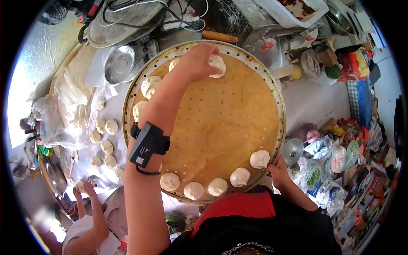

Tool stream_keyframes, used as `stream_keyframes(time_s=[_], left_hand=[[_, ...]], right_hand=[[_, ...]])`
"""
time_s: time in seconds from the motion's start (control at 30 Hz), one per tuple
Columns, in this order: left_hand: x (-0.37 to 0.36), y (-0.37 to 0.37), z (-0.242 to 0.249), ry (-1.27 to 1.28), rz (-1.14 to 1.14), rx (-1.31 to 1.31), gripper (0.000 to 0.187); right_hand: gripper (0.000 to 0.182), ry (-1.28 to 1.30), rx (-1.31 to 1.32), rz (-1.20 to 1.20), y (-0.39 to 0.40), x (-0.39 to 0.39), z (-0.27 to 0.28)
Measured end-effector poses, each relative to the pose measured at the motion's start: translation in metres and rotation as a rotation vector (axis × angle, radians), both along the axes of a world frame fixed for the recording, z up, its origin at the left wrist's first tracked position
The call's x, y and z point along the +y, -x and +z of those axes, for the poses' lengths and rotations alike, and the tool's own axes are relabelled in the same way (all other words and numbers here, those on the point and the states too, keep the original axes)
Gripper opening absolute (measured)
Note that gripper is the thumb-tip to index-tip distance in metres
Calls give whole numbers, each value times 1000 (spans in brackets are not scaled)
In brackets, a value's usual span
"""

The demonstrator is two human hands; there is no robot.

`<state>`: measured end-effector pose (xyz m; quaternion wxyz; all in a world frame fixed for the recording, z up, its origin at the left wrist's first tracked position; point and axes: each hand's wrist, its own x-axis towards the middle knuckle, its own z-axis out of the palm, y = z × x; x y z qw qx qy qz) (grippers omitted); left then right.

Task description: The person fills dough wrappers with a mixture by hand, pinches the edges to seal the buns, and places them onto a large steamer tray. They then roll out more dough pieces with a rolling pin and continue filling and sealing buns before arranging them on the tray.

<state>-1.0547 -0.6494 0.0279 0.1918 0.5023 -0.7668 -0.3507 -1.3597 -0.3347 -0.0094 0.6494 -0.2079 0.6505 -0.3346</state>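
Note:
My left hand (197,61) reaches across to the far side of a large round steamer tray (278,108). Its thumb and fingers are curled around a pleated white bun (218,66), which rests on the tan liner. My right hand (279,171) grips the tray's rim at the near right, close to another bun (259,159). Along the near edge sit several more buns (217,187). At the left edge, buns (150,87) are partly covered by my left forearm, which wears a black strapped device (147,144).
Left of the tray, several dough pieces (111,126) lie on a table beside a plastic sheet (68,106) and a metal bowl (119,64). A co-worker's hands (87,188) handle dough at lower left. Cables and a lid (123,25) lie behind; bagged vegetables (314,174) stand right.

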Motion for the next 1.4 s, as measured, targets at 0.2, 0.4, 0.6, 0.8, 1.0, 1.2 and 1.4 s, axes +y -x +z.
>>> stream_keyframes(time_s=[0.2, 0.4, 0.6, 0.8, 1.0, 1.2, 1.4], left_hand=[[23, 19, -10, 161, 30, -355, 61], [86, -31, 27, 481, 265, 130, 56], [233, -230, -9, 406, 1291, 193, 45], [411, -299, -117, -217, 1537, -343, 85], [412, -294, -91, -291, 1277, -385, 81], [428, -307, -98, -288, 1343, 223, 64], [365, -148, 35, -83, 776, 346, 63]], right_hand=[[57, -95, 40, 21, -2, -6, 13], [56, -143, 90, 30, -7, -2, 12], [61, -174, 61, 106, 7, 0, 3], [55, -121, 180, 108, 7, 2, 1], [66, -178, 146, 103, 34, 6, -21], [61, -198, 198, 22, 44, 11, -29], [54, -169, 156, 143, 8, 0, 4]])
